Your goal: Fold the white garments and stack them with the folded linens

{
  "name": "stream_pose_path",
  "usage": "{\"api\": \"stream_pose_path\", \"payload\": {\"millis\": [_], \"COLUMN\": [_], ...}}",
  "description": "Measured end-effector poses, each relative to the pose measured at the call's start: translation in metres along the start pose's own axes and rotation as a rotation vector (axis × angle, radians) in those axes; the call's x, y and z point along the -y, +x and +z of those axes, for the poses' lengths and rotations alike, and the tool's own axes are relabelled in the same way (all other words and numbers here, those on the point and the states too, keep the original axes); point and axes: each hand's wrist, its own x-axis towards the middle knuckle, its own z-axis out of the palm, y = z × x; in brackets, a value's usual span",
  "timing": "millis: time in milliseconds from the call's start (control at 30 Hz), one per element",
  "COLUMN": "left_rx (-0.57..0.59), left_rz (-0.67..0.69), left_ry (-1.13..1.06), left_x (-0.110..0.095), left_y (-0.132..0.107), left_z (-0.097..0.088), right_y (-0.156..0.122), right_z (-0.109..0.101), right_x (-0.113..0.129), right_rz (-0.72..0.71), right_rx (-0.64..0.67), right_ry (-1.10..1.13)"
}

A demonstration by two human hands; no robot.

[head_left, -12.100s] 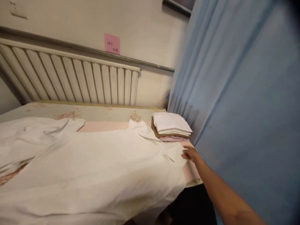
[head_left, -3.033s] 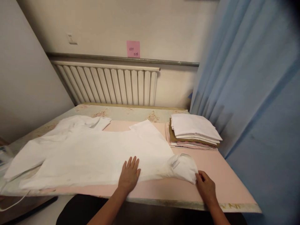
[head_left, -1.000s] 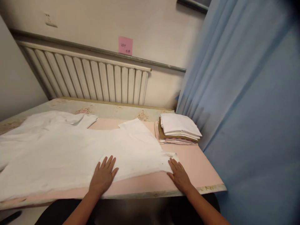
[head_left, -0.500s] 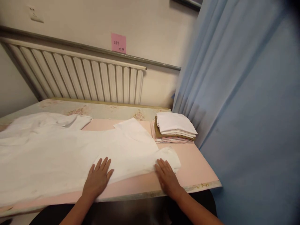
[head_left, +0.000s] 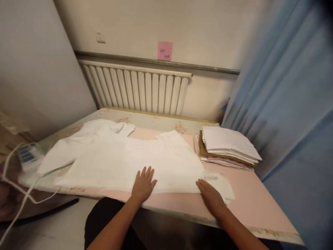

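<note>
A white shirt (head_left: 109, 163) lies spread sideways over the pink-topped table, its short sleeve (head_left: 170, 139) pointing toward the wall. My left hand (head_left: 143, 184) rests flat on the shirt's near edge, fingers apart. Farther right, my right hand (head_left: 210, 196) has its fingers stretched onto the near corner of the shirt, beside a loose white end of cloth (head_left: 221, 185). The undersides of both hands are hidden.
A stack of folded clothes (head_left: 230, 146) sits at the right, near a blue curtain (head_left: 293, 139). Behind the table (head_left: 262, 194) is a radiator (head_left: 140, 88). At the left are a white cable (head_left: 24, 192) and a white power strip or box (head_left: 31, 156).
The view has swung left, so everything appears farther right and the cable has come into sight. Both hands stay at the shirt's near edge, fingers outstretched.
</note>
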Motion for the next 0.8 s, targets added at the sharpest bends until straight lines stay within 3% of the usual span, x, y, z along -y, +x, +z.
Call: {"api": "stream_pose_path", "payload": {"millis": [267,433,567,700,800], "left_rx": [0.016,0.051,0.097,0.092,0.071], "left_rz": [0.007,0.018,0.011,0.018,0.031], "left_ry": [-0.087,-0.129,-0.145,-0.167,-0.155], "left_x": [-0.027,-0.038,-0.041,-0.039,-0.024], "left_y": [0.000,-0.001,-0.001,-0.005,-0.011], "left_z": [0.009,0.011,0.004,-0.003,-0.002], "right_y": [-0.029,-0.038,0.000,0.062,0.091], "right_z": [-0.007,-0.006,-0.012,0.007,0.032], "right_x": [-0.023,-0.033,0.007,0.077,0.120], "right_rz": [0.042,0.140,0.135,-0.010,-0.104], "right_rx": [0.003,0.151,0.221,0.073,-0.073], "right_ry": [0.059,0.122,0.243,0.278,0.206]}}
